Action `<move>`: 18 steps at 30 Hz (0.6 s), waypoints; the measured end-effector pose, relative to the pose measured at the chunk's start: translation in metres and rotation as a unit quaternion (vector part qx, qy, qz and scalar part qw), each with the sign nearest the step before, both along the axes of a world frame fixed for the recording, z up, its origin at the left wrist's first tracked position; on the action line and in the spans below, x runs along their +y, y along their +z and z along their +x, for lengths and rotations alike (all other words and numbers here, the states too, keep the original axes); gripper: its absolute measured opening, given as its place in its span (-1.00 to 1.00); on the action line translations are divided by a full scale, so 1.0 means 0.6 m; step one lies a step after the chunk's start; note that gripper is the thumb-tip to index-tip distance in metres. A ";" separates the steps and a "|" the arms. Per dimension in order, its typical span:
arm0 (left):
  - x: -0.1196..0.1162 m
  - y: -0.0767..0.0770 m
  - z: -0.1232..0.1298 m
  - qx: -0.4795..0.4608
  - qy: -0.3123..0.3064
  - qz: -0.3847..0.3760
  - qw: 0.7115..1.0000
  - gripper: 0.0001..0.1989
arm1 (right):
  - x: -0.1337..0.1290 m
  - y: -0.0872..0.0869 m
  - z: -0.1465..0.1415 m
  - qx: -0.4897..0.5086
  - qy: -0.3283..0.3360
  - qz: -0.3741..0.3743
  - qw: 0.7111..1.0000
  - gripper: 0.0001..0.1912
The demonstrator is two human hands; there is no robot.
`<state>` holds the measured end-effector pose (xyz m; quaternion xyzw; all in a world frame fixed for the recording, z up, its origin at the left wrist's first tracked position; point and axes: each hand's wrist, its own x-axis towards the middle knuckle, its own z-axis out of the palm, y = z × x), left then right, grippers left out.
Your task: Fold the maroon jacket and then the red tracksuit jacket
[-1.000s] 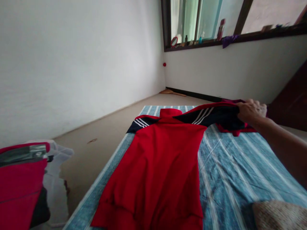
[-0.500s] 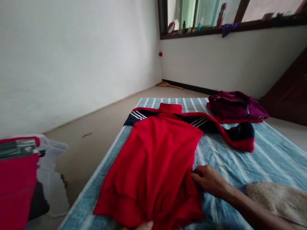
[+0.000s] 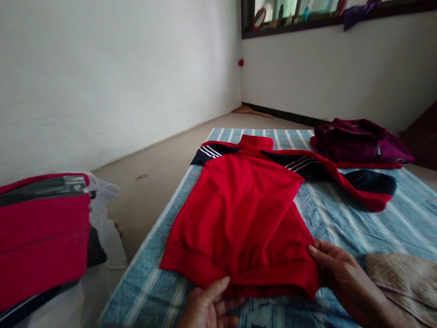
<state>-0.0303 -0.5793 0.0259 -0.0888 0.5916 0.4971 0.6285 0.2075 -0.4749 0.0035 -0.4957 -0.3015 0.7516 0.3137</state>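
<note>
A red jacket [image 3: 246, 196] with navy, white-striped shoulders lies spread on the bed, its collar at the far end. Its right-hand sleeve [image 3: 362, 187] stretches out and bends to the right; most of the other sleeve is out of sight. At the near hem, my left hand [image 3: 208, 305] has its thumb over the fabric and its loosely curled fingers at the edge below. My right hand [image 3: 336, 264] pinches the jacket's lower right corner between thumb and fingers. The hem between the hands gapes slightly.
A maroon folded garment [image 3: 362, 141] rests on a red one at the bed's far right. Blue striped cloth [image 3: 153, 278] covers the bed. On the left are a pink-red bag-like item [image 3: 44, 237] and a white plastic bag [image 3: 105, 228]. White walls [image 3: 119, 82] stand beyond.
My right hand has drawn the jacket's lower right side outward, so the folded side now lies flatter and the hem is straighter. More of my left hand shows. The view has shifted left and down.
</note>
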 end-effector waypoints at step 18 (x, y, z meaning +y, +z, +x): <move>-0.019 -0.014 0.004 0.025 -0.044 0.048 0.998 -0.71 | -0.028 -0.045 0.042 -0.194 0.050 0.103 0.974 -0.61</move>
